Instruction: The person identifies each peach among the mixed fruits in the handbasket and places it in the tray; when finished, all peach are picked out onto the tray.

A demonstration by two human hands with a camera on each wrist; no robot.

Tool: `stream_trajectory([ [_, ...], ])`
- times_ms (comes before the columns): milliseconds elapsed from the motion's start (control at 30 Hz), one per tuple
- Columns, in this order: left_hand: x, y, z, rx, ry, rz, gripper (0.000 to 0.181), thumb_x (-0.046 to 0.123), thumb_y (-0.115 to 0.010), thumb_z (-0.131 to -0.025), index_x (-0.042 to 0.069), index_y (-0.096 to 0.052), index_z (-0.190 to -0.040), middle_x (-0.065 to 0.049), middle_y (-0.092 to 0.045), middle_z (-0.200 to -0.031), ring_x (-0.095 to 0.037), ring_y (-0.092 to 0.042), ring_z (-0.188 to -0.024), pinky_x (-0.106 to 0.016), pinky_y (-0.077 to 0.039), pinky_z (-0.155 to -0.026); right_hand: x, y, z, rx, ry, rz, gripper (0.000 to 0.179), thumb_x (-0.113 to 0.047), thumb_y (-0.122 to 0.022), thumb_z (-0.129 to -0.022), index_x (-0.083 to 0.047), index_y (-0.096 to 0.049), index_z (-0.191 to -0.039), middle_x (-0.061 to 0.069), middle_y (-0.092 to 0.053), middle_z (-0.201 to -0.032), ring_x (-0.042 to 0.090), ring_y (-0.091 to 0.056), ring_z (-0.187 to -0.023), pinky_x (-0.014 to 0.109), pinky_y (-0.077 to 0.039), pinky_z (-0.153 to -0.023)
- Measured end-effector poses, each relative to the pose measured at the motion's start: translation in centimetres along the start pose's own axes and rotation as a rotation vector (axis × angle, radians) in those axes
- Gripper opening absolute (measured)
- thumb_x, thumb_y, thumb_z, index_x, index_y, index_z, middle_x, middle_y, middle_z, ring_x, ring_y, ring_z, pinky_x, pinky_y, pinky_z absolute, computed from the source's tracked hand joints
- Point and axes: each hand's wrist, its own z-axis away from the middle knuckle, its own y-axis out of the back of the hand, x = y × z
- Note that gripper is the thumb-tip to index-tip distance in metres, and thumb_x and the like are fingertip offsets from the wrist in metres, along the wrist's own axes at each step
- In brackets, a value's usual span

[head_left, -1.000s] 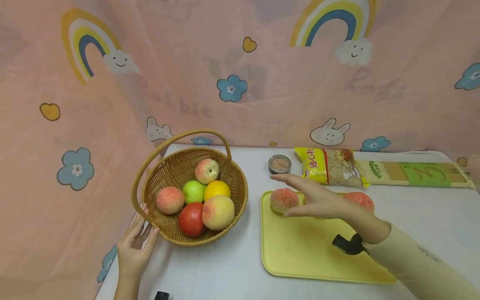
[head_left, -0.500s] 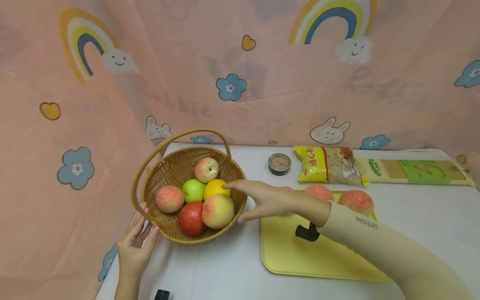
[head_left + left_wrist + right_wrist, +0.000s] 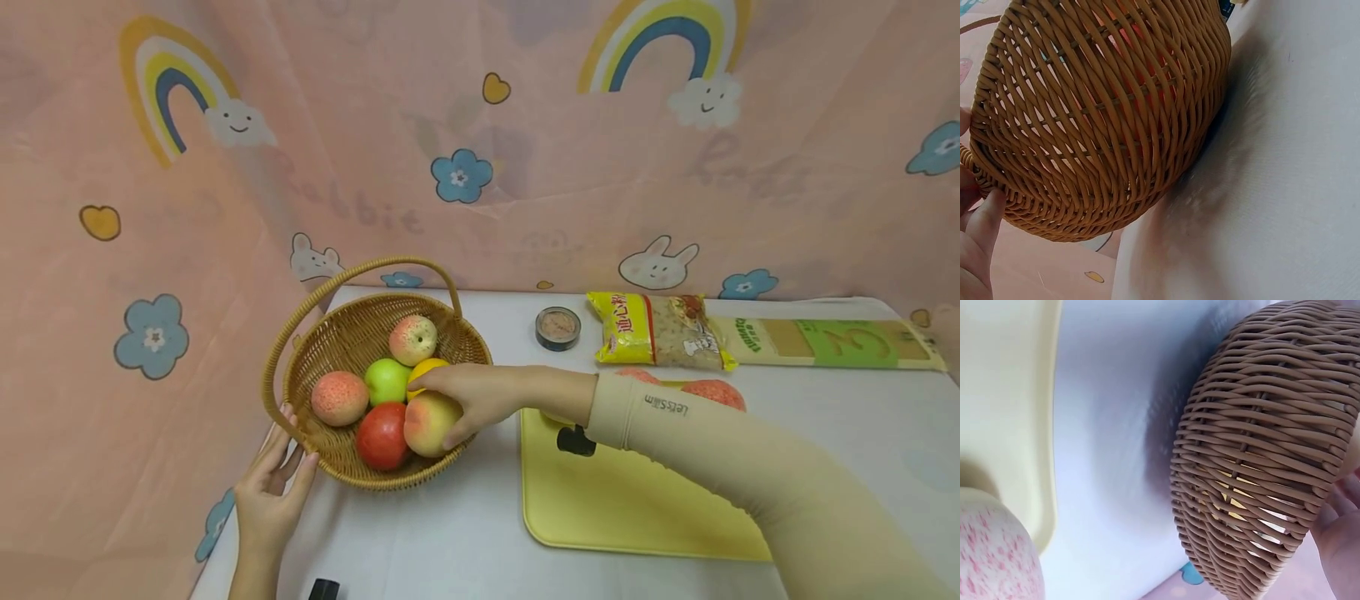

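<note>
My left hand point(image 3: 270, 492) holds the wicker basket point(image 3: 352, 477) at its left rim, by the foot of the handle. Its thumb lies along the rim, and in the left wrist view fingers point(image 3: 984, 228) touch the weave. The basket holds a yellow-pink peach point(image 3: 429, 427), a red apple point(image 3: 382, 437), a green apple point(image 3: 386, 382), an orange point(image 3: 422, 371) and two speckled pinkish fruits, one a speckled peach point(image 3: 340, 398). Over the right rim, my right hand point(image 3: 487, 396) has its thumb and fingers around the yellow-pink peach. Its fingertips partly cover the orange.
A yellow tray point(image 3: 637, 508) right of the basket bears speckled pink fruit point(image 3: 716, 392), partly hidden by the right arm. Behind it lie a round tin point(image 3: 557, 327), a bag of pasta point(image 3: 660, 329) and a long green-labelled packet point(image 3: 832, 343). A patterned cloth point(image 3: 525, 183) hangs behind.
My right hand has moved left from above the tray to the basket, and its thumb and fingers have come around the yellow-pink peach. My left hand and the basket stay put.
</note>
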Motion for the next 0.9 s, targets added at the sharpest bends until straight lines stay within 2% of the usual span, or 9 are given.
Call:
stream_trajectory([
  [133, 0.0, -0.1, 0.0, 0.000, 0.004, -0.005, 0.058, -0.034, -0.054, -0.070, -0.023, -0.043, -0.126, -0.028, -0.038, -0.144, -0.020, -0.040, -0.137, -0.022, -0.046, -0.098, -0.2, 0.1, -0.6, -0.050, -0.041, 0.025, 0.075, -0.026, -0.075, -0.081, -0.005, -0.038, -0.143, 0.006, -0.047, -0.142, 0.017, -0.044, -0.128, 0.032, -0.037, -0.113],
  [233, -0.1, -0.1, -0.1, -0.002, -0.016, 0.011, 0.058, -0.034, -0.053, -0.069, -0.025, -0.042, -0.125, -0.027, -0.039, -0.144, -0.020, -0.040, -0.136, -0.023, -0.045, -0.098, -0.2, 0.1, -0.8, -0.071, -0.056, 0.040, 0.075, -0.026, -0.075, -0.081, -0.006, -0.038, -0.143, 0.005, -0.047, -0.142, 0.016, -0.044, -0.128, 0.032, -0.036, -0.114],
  [433, 0.0, -0.1, 0.0, 0.002, -0.006, 0.002, 0.058, -0.035, -0.054, -0.069, -0.024, -0.043, -0.125, -0.028, -0.038, -0.143, -0.020, -0.040, -0.136, -0.021, -0.046, -0.098, 0.0, -0.1, -0.9, -0.058, -0.051, 0.042, 0.075, -0.027, -0.076, -0.080, -0.007, -0.040, -0.142, 0.005, -0.048, -0.141, 0.016, -0.045, -0.127, 0.032, -0.037, -0.113],
  [667, 0.0, 0.0, 0.0, 0.002, -0.019, -0.004, 0.058, -0.035, -0.053, -0.069, -0.025, -0.042, -0.125, -0.028, -0.039, -0.143, -0.018, -0.043, -0.134, -0.022, -0.046, -0.097, 0.5, -0.4, -0.6, 0.004, -0.024, 0.028, 0.074, -0.029, -0.077, -0.078, -0.008, -0.043, -0.140, 0.006, -0.048, -0.140, 0.018, -0.044, -0.128, 0.032, -0.038, -0.112],
  [900, 0.1, -0.1, 0.0, 0.007, 0.002, 0.002, 0.056, -0.033, -0.053, -0.071, -0.024, -0.042, -0.126, -0.029, -0.039, -0.143, -0.019, -0.042, -0.135, -0.021, -0.046, -0.097, 1.1, -0.6, 0.4, 0.141, 0.032, -0.049, 0.074, -0.027, -0.077, -0.076, -0.008, -0.043, -0.139, 0.003, -0.047, -0.139, 0.018, -0.042, -0.129, 0.036, -0.039, -0.111],
])
